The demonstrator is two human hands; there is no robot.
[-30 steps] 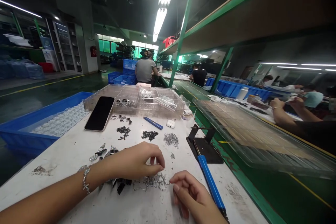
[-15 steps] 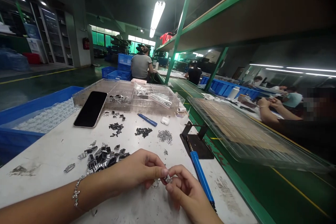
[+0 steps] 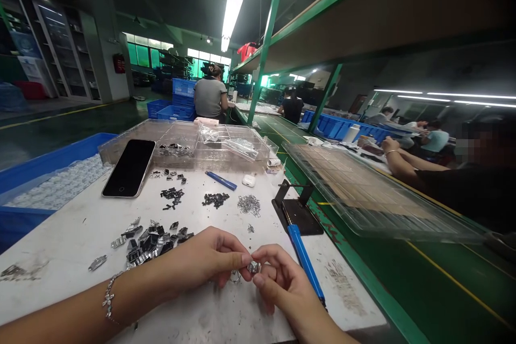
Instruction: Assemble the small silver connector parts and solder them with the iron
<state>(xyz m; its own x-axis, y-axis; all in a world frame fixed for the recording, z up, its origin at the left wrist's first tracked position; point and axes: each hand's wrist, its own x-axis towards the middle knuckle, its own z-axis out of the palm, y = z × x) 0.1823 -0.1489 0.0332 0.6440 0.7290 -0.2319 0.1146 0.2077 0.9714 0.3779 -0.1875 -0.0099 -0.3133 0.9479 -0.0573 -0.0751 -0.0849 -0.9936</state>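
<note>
Part (image 3: 253,267), silvery, clamped in the grip of your left hand (image 3: 207,255) and right hand (image 3: 285,282), left of the blue tool (image 3: 305,260); loose pieces (image 3: 150,243) lie farther left.

No text, label, brand, number or sign is legible. Dark marks on the small white cylinder (image 3: 274,162), at the far right of the white table (image 3: 72,239), and any print on the red fire extinguisher (image 3: 119,63), far left, are too small to read.
</note>
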